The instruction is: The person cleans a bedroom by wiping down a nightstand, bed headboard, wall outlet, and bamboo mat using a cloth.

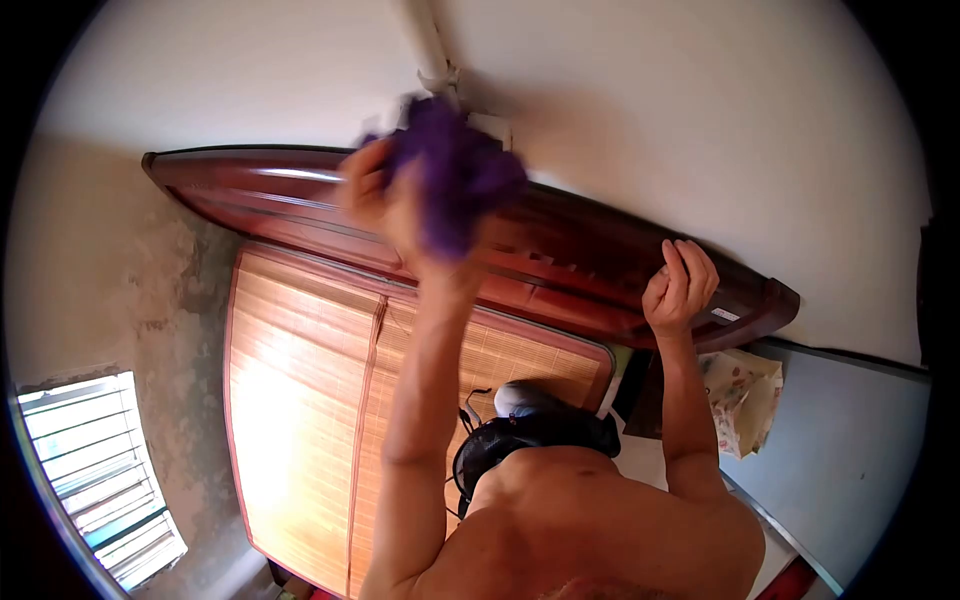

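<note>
My left hand (395, 200) is raised high, its fingers wrapped round a bunched purple cloth (450, 175), both blurred by motion. The cloth is in front of the upper edge of a dark red glossy wooden headboard (570, 240), and hides part of it and of the wall behind. Further right, my right hand (685, 285) is at the headboard's right part with its fingers curled in; whether anything lies inside them cannot be made out. A small white label (725, 314) shows on the wood to the right of it.
A bamboo mat (300, 400) covers the bed below the headboard. A patterned bag (743, 400) stands on a grey-blue surface (840, 450) at the right. A barred window (100, 470) is at the lower left. A white pipe (425, 45) runs down the wall above the cloth.
</note>
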Demonstrator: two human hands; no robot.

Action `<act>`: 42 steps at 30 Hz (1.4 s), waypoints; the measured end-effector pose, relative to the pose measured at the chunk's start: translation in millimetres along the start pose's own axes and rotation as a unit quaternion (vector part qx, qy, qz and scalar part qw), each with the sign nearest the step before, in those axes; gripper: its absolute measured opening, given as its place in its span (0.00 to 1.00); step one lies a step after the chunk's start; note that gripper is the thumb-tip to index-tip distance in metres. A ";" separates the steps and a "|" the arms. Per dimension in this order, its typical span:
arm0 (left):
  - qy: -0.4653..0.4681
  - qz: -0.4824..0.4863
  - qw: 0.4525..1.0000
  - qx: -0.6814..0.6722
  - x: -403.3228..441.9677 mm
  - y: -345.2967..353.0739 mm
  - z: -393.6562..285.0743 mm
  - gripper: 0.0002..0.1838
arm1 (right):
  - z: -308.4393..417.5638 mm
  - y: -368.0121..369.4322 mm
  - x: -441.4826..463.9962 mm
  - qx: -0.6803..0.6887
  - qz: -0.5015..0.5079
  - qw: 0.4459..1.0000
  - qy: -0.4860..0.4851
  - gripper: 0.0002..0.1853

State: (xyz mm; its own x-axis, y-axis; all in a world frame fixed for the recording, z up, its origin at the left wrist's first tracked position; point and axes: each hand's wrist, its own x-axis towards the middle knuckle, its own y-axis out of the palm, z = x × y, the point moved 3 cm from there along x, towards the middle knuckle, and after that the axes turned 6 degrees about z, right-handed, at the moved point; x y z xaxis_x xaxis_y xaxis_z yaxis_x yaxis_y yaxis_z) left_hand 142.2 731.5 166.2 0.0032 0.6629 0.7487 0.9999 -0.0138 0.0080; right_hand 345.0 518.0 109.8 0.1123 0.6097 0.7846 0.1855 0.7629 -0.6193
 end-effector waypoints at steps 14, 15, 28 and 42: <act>-0.045 0.014 0.992 0.121 -71.4 -29.3 -0.9 0.27 | -0.9 1.2 -2.6 -0.017 0.011 1.000 -0.007 0.13; -0.052 -0.036 0.992 0.108 -56.9 -30.7 7.9 0.28 | -1.6 1.6 -2.6 -0.021 0.010 1.000 -0.010 0.13; -0.152 0.133 0.979 -0.015 13.8 -40.0 52.1 0.15 | 1.1 3.3 1.3 -0.025 -0.004 1.000 0.001 0.13; -0.077 0.205 0.961 0.168 -6.2 -53.2 18.2 0.15 | -3.0 1.5 -4.3 -0.031 0.010 0.999 -0.007 0.14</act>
State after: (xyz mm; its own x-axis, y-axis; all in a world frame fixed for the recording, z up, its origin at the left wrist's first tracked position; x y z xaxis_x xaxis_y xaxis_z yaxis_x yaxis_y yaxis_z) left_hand 89.3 741.7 149.1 0.3747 0.7563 0.5363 0.8622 -0.0716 -0.5015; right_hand 347.8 515.8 105.5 0.1023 0.6276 0.7718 0.2428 0.7367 -0.6312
